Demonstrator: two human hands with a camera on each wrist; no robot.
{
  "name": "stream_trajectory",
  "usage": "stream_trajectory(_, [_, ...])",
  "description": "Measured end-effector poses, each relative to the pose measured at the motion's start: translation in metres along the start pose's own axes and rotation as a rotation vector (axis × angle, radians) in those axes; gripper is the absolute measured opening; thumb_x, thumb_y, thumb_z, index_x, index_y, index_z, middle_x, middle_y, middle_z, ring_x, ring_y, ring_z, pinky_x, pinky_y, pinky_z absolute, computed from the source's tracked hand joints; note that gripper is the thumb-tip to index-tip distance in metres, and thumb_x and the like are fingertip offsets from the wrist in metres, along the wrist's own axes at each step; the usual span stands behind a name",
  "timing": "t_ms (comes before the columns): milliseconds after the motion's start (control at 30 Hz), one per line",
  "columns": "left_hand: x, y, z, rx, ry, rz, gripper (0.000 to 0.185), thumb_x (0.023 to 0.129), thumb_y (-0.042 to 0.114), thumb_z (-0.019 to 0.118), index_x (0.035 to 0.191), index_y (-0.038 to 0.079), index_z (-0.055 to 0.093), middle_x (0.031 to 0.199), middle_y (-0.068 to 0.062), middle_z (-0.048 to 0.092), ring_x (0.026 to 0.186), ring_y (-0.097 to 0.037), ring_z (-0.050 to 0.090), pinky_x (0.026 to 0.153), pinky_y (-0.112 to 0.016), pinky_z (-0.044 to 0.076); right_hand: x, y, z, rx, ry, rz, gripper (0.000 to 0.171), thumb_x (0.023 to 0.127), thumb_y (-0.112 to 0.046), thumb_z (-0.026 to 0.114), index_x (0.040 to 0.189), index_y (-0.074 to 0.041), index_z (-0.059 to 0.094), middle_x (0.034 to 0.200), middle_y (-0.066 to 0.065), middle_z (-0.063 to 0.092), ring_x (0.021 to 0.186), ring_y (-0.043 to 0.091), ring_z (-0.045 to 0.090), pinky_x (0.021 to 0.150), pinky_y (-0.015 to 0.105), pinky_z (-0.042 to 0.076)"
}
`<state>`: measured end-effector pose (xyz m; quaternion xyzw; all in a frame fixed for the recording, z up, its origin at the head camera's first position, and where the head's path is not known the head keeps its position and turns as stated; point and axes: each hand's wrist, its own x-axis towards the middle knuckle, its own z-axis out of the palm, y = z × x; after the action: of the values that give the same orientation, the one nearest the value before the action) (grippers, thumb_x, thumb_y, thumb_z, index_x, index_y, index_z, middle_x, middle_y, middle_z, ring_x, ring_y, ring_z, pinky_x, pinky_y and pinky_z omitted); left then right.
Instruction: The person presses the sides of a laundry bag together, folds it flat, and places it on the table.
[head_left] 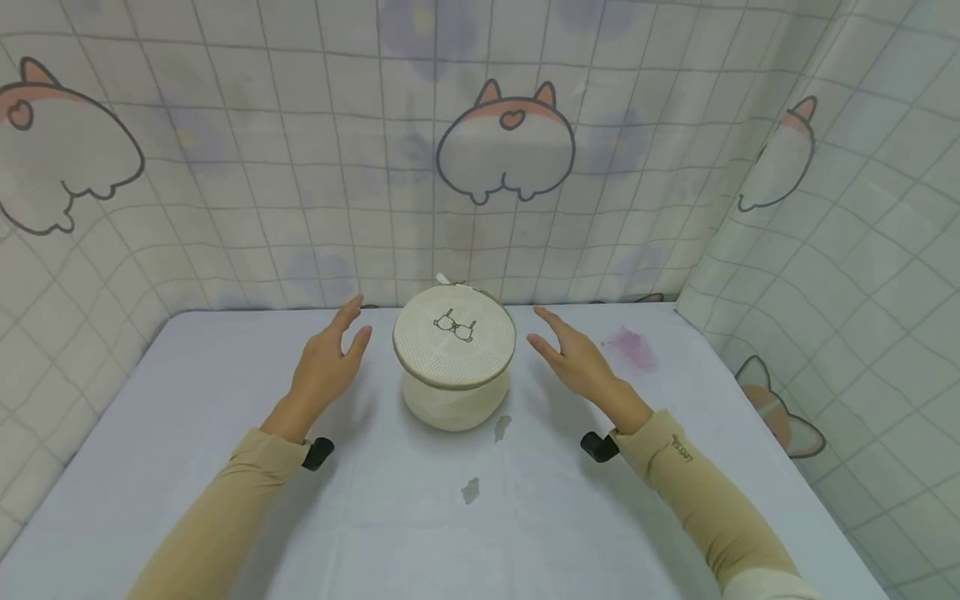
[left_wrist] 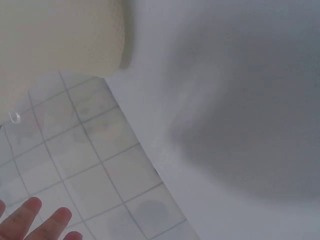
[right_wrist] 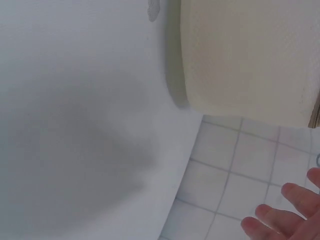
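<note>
A round cream mesh laundry bag (head_left: 454, 367) with a small bra drawing on its lid stands at the back middle of the white table (head_left: 187, 467). My left hand (head_left: 328, 360) hovers just left of it, fingers straight, holding nothing. My right hand (head_left: 572, 354) hovers just right of it, also with straight fingers and nothing in it. Neither hand touches the bag. The left wrist view shows the bag's cream side (left_wrist: 60, 40) and my fingertips (left_wrist: 30, 220). In the right wrist view the bag's side (right_wrist: 250, 55) fills the upper right, with my fingertips (right_wrist: 287, 210) below it.
A checked curtain with cartoon animal prints (head_left: 506, 150) hangs behind and on both sides of the table. A pink stain (head_left: 633, 346) marks the cloth at the back right. Two small grey marks (head_left: 501, 427) lie in front of the bag.
</note>
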<state>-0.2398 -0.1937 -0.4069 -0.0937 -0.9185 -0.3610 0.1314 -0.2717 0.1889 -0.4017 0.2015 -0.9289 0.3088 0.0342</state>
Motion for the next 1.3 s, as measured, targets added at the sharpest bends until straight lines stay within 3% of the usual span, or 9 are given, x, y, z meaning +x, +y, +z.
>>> stream_trajectory(267, [0.0,0.001,0.003,-0.196,0.027,-0.006,0.056,0.109,0.021,0.051,0.161,0.012,0.032,0.149,-0.022,0.051,0.132,-0.045,0.053,0.104,-0.061,0.045,-0.004,-0.002,0.006,0.113,0.064,-0.045,0.055,0.11,-0.034,0.049,0.156,-0.006,0.041,0.156,0.018,0.045,0.137,0.041,0.049,0.107,0.054,0.045])
stream_trajectory(467, [0.003,0.005,0.005,-0.331,0.044,-0.079,0.054,0.107,0.017,0.053,0.159,0.014,0.038,0.143,-0.021,0.058,0.127,-0.044,0.057,0.104,-0.059,0.046,-0.001,-0.006,0.011,0.27,0.078,-0.007,0.05,0.11,-0.029,0.051,0.153,-0.004,0.046,0.15,0.015,0.054,0.131,0.038,0.056,0.103,0.052,0.049])
stream_trajectory(833, [0.009,0.018,0.007,-0.469,-0.018,-0.179,0.055,0.107,0.02,0.052,0.16,0.019,0.037,0.143,-0.017,0.06,0.122,-0.036,0.063,0.096,-0.052,0.052,0.006,-0.018,0.017,0.516,0.093,0.026,0.045,0.108,-0.017,0.054,0.146,0.007,0.048,0.136,0.026,0.06,0.112,0.04,0.066,0.088,0.041,0.059])
stream_trajectory(1067, [0.006,0.025,0.006,-0.604,-0.071,-0.234,0.059,0.108,0.026,0.051,0.162,0.018,0.031,0.145,-0.02,0.057,0.126,-0.039,0.06,0.102,-0.059,0.048,0.009,-0.025,0.018,0.663,0.061,0.15,0.047,0.109,-0.018,0.053,0.148,0.007,0.046,0.131,0.028,0.06,0.107,0.04,0.068,0.085,0.037,0.06])
stream_trajectory(1300, [0.007,0.031,0.01,-0.702,-0.06,-0.315,0.059,0.106,0.024,0.053,0.161,0.019,0.034,0.143,-0.021,0.058,0.122,-0.037,0.062,0.102,-0.057,0.049,0.011,-0.032,0.018,0.791,0.008,0.228,0.051,0.109,-0.023,0.052,0.15,0.005,0.044,0.131,0.025,0.058,0.094,0.02,0.069,0.084,0.034,0.06])
